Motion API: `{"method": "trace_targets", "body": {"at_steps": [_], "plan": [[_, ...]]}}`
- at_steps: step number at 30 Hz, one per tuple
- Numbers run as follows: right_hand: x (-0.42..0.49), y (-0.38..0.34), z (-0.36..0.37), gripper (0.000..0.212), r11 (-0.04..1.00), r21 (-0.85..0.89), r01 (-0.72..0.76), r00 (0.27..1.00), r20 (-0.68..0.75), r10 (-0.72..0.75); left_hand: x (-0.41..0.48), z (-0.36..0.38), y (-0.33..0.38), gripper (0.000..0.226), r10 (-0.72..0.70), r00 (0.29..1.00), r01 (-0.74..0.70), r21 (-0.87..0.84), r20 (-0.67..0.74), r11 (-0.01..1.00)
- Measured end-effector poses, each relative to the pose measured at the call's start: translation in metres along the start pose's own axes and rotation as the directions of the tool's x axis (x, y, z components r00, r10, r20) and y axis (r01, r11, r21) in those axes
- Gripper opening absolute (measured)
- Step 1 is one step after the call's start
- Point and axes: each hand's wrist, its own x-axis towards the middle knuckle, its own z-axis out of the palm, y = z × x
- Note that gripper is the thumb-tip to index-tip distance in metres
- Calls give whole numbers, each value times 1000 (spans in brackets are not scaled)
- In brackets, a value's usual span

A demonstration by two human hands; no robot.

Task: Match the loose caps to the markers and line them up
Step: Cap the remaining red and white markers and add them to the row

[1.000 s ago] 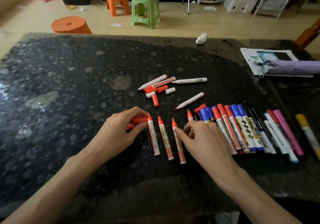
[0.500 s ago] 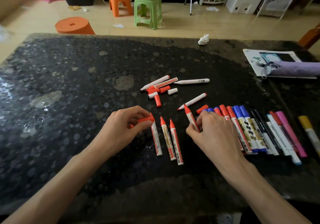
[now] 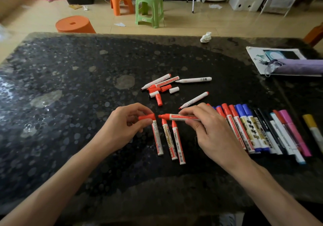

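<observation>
Red cap (image 3: 147,117) pinched in left hand (image 3: 122,126), mouth facing the tip of a red marker (image 3: 176,117) gripped level in right hand (image 3: 208,129), just apart. Three uncapped red markers (image 3: 167,138) lying on the counter (image 3: 70,103) below, between both hands. Capped row (image 3: 258,129) just right of the right hand.

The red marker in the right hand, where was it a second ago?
It lay on the table among the others. The right hand picked up the red marker, turning its tip toward the red cap in the left hand. The three uncapped markers stayed put.
</observation>
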Motion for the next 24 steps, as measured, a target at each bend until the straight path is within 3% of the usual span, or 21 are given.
{"method": "trace_targets", "body": {"at_steps": [12, 24], "plan": [[-4, -1, 11, 33, 997, -6, 77, 994, 75, -76, -9, 10, 6, 17, 106, 994, -108, 57, 33, 993], [-6, -5, 24, 41, 995, 9, 99, 995, -23, -99, -13, 16, 6, 20, 191, 980, -181, 145, -61, 973]]}}
